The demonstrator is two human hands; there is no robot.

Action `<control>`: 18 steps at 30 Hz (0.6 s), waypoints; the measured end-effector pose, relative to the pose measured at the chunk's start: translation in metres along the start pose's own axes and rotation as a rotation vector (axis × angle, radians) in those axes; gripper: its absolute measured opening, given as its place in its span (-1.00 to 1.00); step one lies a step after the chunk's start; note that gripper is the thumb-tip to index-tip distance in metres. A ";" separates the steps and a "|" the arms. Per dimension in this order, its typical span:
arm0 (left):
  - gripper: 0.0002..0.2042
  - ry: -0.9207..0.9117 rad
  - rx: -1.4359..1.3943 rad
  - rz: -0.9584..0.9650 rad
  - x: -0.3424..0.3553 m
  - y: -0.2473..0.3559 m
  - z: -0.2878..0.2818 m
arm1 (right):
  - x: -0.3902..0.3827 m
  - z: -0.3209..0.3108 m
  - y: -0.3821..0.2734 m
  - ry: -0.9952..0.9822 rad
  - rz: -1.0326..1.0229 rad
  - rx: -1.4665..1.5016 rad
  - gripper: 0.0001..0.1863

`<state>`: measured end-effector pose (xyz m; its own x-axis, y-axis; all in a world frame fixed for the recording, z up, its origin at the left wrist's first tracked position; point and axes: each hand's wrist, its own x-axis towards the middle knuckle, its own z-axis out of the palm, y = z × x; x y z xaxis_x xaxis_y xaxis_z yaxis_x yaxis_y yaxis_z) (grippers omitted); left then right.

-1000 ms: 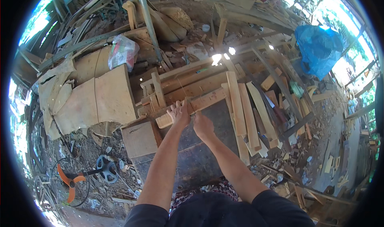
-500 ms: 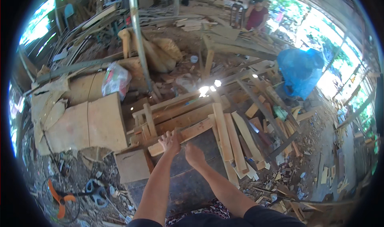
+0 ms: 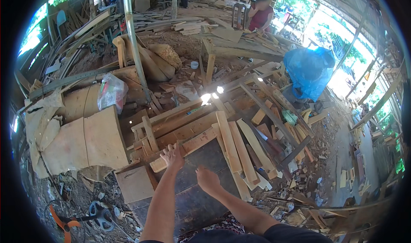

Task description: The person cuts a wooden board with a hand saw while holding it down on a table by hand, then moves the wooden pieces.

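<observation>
Presently, I observe two bare hands at a dark, flat, worn work surface (image 3: 192,205). The workpiece, a long, straight, light-brown wooden beam (image 3: 197,143), lies obliquely along the far edge of that surface, its near-left end beside a brown rectangular panel (image 3: 135,185).

Left hand (image 3: 173,157): positioned on the beam toward its left end. The fingers are spread and bent over the wood; I cannot tell whether the thumb closes against the near side.

Right hand (image 3: 208,180): positioned above the dark surface, on the near side of the beam and apart from it. The fingers are curled inward; I cannot tell whether they pinch a small object.

Surroundings: to the right of the beam, I note several long, pale, flat wooden planks (image 3: 228,141) set side by side at a slant. Beyond the beam, a short, light-brown wooden crosspiece (image 3: 149,133) lies across longer timbers. At left is a broad, tan, sheet-like wooden piece (image 3: 100,136), with a translucent white plastic bag (image 3: 113,91) at its far edge. A crumpled blue plastic sheet (image 3: 309,74) hangs at right. A fan with orange blades (image 3: 64,224) occupies the lower left. In the background, I register another person in a dark-red top (image 3: 260,18).
</observation>
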<state>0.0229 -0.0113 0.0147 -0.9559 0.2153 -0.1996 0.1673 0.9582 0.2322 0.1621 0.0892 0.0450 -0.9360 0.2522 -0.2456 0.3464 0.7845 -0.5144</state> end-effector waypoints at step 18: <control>-0.30 0.008 -0.009 0.049 -0.005 0.015 -0.003 | 0.055 0.020 0.003 0.167 -0.038 0.084 -0.75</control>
<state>0.0291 0.0015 0.0219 -0.9487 0.2600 -0.1800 0.2115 0.9449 0.2500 0.1128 0.0945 0.0132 -0.9435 0.3193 -0.0887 0.3082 0.7472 -0.5888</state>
